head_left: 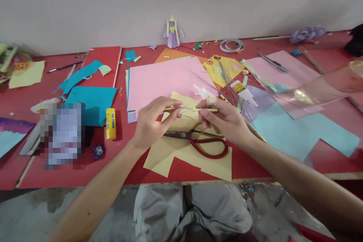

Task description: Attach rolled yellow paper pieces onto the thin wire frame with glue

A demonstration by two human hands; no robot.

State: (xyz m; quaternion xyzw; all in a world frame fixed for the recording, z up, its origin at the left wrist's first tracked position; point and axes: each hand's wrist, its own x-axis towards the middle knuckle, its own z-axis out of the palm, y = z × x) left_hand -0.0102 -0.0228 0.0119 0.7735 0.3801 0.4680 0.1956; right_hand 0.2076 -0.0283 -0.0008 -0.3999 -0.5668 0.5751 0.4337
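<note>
Between my two hands is a dark twisted wire (187,116) with loose ends, held above the table. My left hand (154,121) pinches the wire, and a thin pale yellow piece sticks out behind its fingers. With its thumb and fingers, my right hand (219,115) grips a thin pale yellow paper roll (210,110) that meets the wire. A wrap covers one finger of that hand. Directly below lie scissors (208,147) with red handles, resting on cut pale yellow paper (159,159). A white glue bottle (204,92) lies just behind my right hand.
A yellow glue stick (110,124) and blue paper (90,102) lie at left. Pink sheets (167,79) are stacked behind my hands. Thin wires (225,73) and another glue bottle (244,92) lie at right, near a clear bottle (317,87). A paper doll (172,34) leans against the wall.
</note>
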